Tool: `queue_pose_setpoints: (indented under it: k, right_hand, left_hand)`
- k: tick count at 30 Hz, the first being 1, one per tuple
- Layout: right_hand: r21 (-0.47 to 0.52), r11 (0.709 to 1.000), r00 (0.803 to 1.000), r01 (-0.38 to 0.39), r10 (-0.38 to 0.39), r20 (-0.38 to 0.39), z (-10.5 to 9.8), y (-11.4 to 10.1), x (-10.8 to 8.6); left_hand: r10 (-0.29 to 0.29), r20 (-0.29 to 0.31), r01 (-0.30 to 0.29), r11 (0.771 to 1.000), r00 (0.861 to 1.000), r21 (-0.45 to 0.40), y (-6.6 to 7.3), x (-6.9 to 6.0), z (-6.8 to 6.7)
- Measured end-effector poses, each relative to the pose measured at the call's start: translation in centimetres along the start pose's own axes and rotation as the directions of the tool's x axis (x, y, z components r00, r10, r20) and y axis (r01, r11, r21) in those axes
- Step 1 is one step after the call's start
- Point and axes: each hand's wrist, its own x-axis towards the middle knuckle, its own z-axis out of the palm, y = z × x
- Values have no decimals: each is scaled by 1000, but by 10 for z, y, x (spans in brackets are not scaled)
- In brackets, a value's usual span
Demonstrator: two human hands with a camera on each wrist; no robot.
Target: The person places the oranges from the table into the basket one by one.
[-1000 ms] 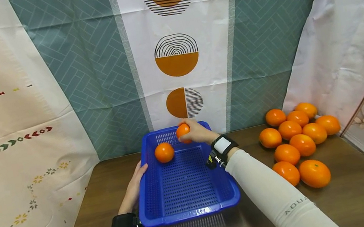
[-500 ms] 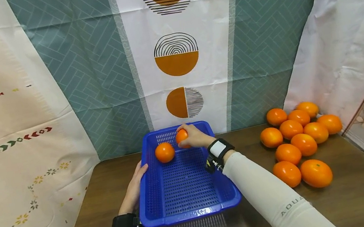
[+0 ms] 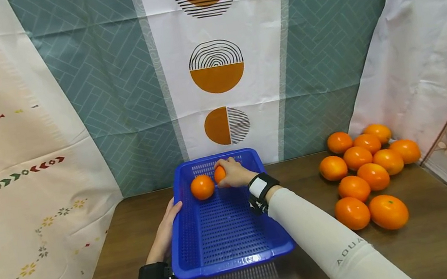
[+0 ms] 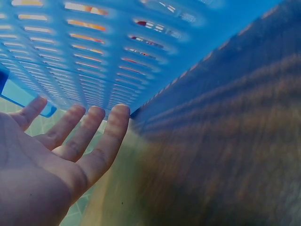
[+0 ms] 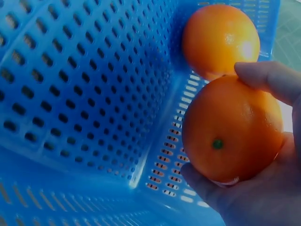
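Note:
A blue perforated basket (image 3: 235,262) stands on the wooden table, one orange (image 3: 202,187) lying in its back left part. Inside the basket my right hand (image 3: 235,174) grips a second orange (image 5: 230,132), thumb on one side and fingers on the other. In the right wrist view a green stem spot shows on the held fruit, which is right beside the first orange. My left hand (image 3: 169,225) lies along the basket's left outer wall. In the left wrist view its fingers (image 4: 110,136) are extended close to the slotted side, holding nothing; whether all of them touch it is hard to tell.
Several more oranges (image 3: 357,158) lie in a loose group on the table (image 3: 438,232) to the right of the basket. A patterned cloth (image 3: 225,124) hangs right behind the table, with further cloths at left and right.
My right hand has moved a little left and down inside the basket with its orange, closer to the other orange. The left hand stays at the basket's left side.

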Motion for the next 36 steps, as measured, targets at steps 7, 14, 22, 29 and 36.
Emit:
queue_pose_setpoints:
  k: [7, 14, 22, 29, 36]
  right_hand:
    - [-65, 997, 1000, -27, 28, 11, 8, 2, 3]
    - [-146, 988, 997, -57, 64, 42, 15, 2, 2]
    - [-218, 972, 995, -90, 99, 29, 22, 4, 5]
    - [-256, 964, 996, -73, 85, 37, 24, 4, 4]
    - [-238, 966, 993, -96, 110, 45, 23, 1, -1]
  left_hand:
    - [-3, -1, 3, 1000, 1000, -23, -1, 1, 0]
    - [-1, 5, 1, 1000, 1000, -5, -3, 1, -1]
    - [10, 5, -10, 1000, 1000, 27, -2, 0, -1]
    - [26, 19, -27, 999, 999, 24, -1, 1, 0]
    - [22, 9, -22, 1000, 1000, 11, -2, 0, 1]
